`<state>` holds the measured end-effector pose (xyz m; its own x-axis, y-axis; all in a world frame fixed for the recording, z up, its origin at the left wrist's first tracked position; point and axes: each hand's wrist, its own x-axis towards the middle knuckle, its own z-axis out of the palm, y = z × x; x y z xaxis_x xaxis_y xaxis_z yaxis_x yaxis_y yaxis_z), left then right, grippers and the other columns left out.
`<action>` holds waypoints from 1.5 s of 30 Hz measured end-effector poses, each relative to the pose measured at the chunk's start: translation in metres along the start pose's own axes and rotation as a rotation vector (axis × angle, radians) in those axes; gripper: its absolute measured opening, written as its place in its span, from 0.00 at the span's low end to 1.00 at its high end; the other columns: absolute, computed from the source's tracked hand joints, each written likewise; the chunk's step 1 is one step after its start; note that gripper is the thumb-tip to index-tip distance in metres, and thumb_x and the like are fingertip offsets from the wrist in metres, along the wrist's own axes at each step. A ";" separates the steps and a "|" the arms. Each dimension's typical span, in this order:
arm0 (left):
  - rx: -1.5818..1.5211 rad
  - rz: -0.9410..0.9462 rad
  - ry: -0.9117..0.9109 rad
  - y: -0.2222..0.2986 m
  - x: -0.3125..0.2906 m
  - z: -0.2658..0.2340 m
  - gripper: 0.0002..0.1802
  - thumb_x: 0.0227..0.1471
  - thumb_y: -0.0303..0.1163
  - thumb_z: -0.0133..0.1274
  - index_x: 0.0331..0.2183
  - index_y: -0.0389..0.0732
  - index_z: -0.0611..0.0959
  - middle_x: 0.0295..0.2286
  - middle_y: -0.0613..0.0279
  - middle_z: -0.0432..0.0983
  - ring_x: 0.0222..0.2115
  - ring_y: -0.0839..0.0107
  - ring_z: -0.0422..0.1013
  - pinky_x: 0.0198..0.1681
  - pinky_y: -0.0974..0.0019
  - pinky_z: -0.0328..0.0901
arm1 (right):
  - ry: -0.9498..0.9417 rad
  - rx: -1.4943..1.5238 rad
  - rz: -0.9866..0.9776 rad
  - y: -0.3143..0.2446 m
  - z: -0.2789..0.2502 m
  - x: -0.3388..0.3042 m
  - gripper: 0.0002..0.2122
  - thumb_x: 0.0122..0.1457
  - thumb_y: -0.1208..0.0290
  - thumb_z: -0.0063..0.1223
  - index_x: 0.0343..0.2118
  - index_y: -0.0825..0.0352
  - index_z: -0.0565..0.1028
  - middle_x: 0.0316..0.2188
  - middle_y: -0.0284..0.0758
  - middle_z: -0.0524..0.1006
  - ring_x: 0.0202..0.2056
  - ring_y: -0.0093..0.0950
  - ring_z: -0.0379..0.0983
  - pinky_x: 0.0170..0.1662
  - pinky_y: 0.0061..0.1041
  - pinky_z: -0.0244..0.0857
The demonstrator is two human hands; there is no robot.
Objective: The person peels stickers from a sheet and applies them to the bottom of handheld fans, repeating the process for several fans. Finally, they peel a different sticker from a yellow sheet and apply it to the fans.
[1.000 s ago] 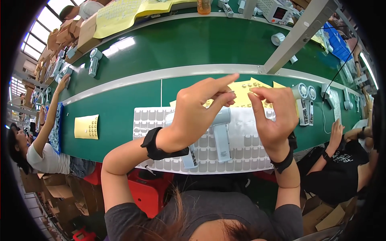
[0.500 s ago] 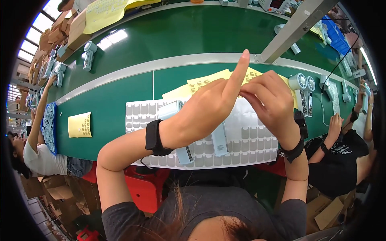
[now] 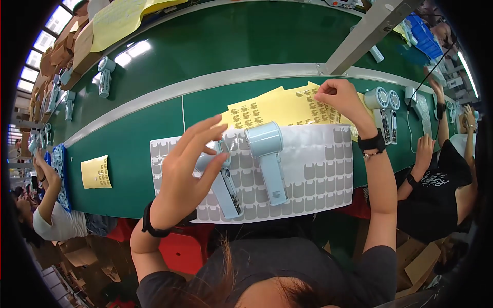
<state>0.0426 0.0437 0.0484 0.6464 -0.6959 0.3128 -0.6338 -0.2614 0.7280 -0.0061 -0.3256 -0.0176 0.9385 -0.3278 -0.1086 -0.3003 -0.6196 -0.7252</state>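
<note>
My left hand (image 3: 182, 172) is raised with its fingers apart, holding nothing. Under it lies a light-blue handheld fan (image 3: 226, 194), whose round head is partly hidden by my fingers; dark inner parts show along its handle. A second light-blue fan (image 3: 264, 141) lies to its right, head away from me. Both rest on a white sheet of grey stickers (image 3: 313, 197), part of it peeled bare. My right hand (image 3: 343, 102) is over yellow sheets (image 3: 257, 109) with dark printed labels, thumb and fingertips pinched together; anything between them is too small to make out.
Two more fans (image 3: 380, 100) lie at the right near a cable. A small yellow sheet (image 3: 96, 172) lies at the left, by a blue tray (image 3: 61, 177). A metal post (image 3: 359, 38) rises beyond the rail. Co-workers sit on both sides.
My hands were together above the sticker sheet, left forefinger outstretched. They have parted: the left moved back left over the near fan, the right moved to the yellow sheets. Both fans are now less covered.
</note>
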 end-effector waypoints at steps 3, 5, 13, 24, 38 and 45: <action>0.090 0.014 -0.067 0.002 -0.013 -0.006 0.23 0.46 0.18 0.59 0.47 0.36 0.79 0.49 0.49 0.74 0.44 0.58 0.74 0.44 0.64 0.70 | 0.009 -0.037 0.006 0.012 0.008 0.010 0.07 0.50 0.74 0.65 0.26 0.71 0.78 0.22 0.30 0.78 0.24 0.17 0.73 0.30 0.17 0.66; 0.135 0.020 -0.100 0.001 -0.021 -0.009 0.22 0.45 0.18 0.59 0.46 0.36 0.80 0.49 0.50 0.74 0.45 0.57 0.74 0.45 0.62 0.69 | 0.011 -0.057 0.008 0.013 0.010 0.014 0.07 0.49 0.74 0.65 0.26 0.71 0.78 0.22 0.31 0.79 0.24 0.18 0.73 0.30 0.17 0.66; 0.235 0.130 -0.252 -0.006 -0.043 -0.001 0.21 0.45 0.23 0.61 0.44 0.36 0.80 0.50 0.55 0.73 0.55 0.55 0.66 0.53 0.54 0.62 | 0.116 -0.460 -0.155 -0.007 0.022 0.004 0.04 0.50 0.77 0.63 0.26 0.71 0.78 0.25 0.34 0.80 0.28 0.19 0.76 0.33 0.19 0.68; 0.290 0.211 -0.270 -0.018 -0.055 0.002 0.24 0.41 0.24 0.63 0.45 0.41 0.81 0.56 0.56 0.68 0.61 0.52 0.58 0.61 0.50 0.57 | -0.136 0.640 0.079 -0.068 0.004 -0.086 0.05 0.55 0.75 0.60 0.30 0.71 0.75 0.48 0.40 0.76 0.49 0.27 0.72 0.55 0.25 0.62; 0.313 0.225 -0.336 -0.031 -0.060 0.001 0.23 0.41 0.31 0.64 0.44 0.53 0.83 0.59 0.67 0.64 0.64 0.59 0.53 0.66 0.45 0.46 | -0.121 0.091 -0.327 -0.148 0.120 -0.170 0.05 0.44 0.73 0.67 0.23 0.61 0.79 0.44 0.34 0.68 0.44 0.34 0.59 0.47 0.29 0.57; 0.305 0.248 -0.310 -0.035 -0.061 0.001 0.21 0.42 0.32 0.64 0.42 0.53 0.83 0.59 0.68 0.64 0.64 0.59 0.52 0.66 0.44 0.46 | -0.053 -0.085 -0.413 -0.148 0.134 -0.168 0.07 0.42 0.75 0.68 0.24 0.62 0.77 0.40 0.34 0.70 0.39 0.34 0.64 0.43 0.30 0.58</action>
<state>0.0254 0.0946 0.0037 0.3331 -0.9159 0.2241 -0.8777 -0.2144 0.4285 -0.0959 -0.0830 0.0169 0.9898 -0.0041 0.1424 0.0914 -0.7485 -0.6568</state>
